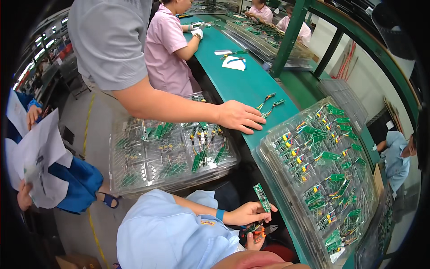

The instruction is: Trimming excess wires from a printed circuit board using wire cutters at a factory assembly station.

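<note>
My left hand (248, 214), with a blue band at the wrist, pinches a narrow green circuit board (262, 198) that stands up from its fingers. Just below it, my right hand (254, 243) is closed around orange-handled cutters (260, 234), their metal jaws pointing right. Another small board (254, 227) shows between my two hands; which of them bears it I cannot tell. Both hands are beside the edge of the green workbench (219, 76). Close to the right lies a clear plastic tray (293, 204) of green boards with coloured wires and yellow parts.
A grey-sleeved person's hand (242, 116) rests on the bench beside two wired boards (271, 106). Left of the bench stands another loaded clear tray (143, 179). Pliers (236, 59) lie on white paper farther up. A green post (291, 38) rises behind. Several people are nearby.
</note>
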Demonstrator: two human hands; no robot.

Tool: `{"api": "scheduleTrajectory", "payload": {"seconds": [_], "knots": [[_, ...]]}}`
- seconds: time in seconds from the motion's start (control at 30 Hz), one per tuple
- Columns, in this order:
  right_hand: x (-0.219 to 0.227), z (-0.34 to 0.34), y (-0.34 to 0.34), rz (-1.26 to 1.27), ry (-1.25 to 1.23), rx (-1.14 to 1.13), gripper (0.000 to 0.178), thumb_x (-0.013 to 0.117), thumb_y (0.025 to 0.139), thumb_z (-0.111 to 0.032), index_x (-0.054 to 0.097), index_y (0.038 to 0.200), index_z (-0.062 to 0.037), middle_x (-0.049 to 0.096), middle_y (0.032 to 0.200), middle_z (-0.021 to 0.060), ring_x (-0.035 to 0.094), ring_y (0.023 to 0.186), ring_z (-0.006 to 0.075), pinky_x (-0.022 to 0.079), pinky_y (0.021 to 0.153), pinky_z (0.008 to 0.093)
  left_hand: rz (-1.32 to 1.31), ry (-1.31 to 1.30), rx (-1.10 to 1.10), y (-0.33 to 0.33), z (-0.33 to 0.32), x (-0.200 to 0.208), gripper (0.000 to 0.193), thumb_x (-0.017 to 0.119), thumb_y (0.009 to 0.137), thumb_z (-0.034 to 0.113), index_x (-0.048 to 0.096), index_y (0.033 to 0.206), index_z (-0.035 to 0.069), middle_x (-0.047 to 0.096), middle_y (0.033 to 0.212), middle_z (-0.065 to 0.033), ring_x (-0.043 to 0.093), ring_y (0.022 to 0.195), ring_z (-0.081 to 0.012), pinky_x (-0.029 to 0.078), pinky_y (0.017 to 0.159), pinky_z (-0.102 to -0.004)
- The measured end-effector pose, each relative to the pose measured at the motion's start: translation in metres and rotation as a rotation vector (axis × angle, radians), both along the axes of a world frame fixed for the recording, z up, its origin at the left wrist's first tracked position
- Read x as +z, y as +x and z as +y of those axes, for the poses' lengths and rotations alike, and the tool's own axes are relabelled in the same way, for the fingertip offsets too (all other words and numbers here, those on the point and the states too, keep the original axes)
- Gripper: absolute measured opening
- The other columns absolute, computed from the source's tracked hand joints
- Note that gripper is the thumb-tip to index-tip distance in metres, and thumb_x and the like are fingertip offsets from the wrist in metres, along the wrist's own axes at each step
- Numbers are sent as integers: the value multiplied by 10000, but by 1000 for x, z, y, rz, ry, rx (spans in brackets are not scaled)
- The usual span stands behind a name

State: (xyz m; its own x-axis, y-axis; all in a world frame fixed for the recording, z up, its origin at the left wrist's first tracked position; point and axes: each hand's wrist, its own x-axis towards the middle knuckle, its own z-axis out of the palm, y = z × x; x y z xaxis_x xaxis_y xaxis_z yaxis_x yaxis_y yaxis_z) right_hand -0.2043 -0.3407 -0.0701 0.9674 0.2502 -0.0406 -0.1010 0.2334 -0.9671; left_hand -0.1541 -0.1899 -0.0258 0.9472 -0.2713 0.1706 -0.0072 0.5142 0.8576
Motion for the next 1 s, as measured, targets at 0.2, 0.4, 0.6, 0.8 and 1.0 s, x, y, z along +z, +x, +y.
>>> {"api": "scheduleTrajectory", "payload": {"seconds": [0.2, 0.4, 0.6, 0.8, 1.0], "knots": [[-1, 7, 4, -2, 73, 10, 396, 546, 720, -56, 364, 1069, -9, 514, 876, 142, 527, 735, 202, 448, 651, 271, 7, -64, 13, 4, 2, -3, 251, 444, 857, 97, 470, 1098, 32, 557, 833, -49, 526, 732, -108, 421, 650, -214], [-9, 2, 6, -48, 58, 61, 361, 566, 714, -85, 372, 1012, -29, 513, 824, 128, 521, 732, 192, 448, 639, 285, -165, 146, -76, 9, 22, -5, 240, 455, 845, 102, 489, 1067, 18, 558, 891, -63, 527, 773, -139, 421, 711, -246], [-15, 3, -2, 14, 175, 125, 322, 536, 730, -108, 368, 993, -25, 523, 826, 146, 523, 722, 221, 442, 657, 289, -535, 460, 6, 11, 60, -50, 241, 517, 799, 154, 524, 1006, 32, 559, 917, -80, 530, 773, -229, 418, 727, -294], [-24, 3, -6, 14, 217, 127, 297, 512, 740, -127, 367, 980, -26, 518, 818, 152, 524, 712, 239, 441, 673, 305, -483, 888, 37, 22, 76, -138, 213, 548, 741, 127, 546, 946, 74, 559, 909, -87, 537, 759, -252, 436, 687, -318], [-21, 7, -8, 23, 252, 96, 300, 517, 735, -132, 369, 976, -33, 509, 801, 147, 519, 697, 236, 443, 680, 325, -320, 1298, 155, 28, 62, -181, 202, 533, 762, 264, 546, 844, 80, 544, 830, -81, 535, 735, -268, 427, 701, -324]]}}
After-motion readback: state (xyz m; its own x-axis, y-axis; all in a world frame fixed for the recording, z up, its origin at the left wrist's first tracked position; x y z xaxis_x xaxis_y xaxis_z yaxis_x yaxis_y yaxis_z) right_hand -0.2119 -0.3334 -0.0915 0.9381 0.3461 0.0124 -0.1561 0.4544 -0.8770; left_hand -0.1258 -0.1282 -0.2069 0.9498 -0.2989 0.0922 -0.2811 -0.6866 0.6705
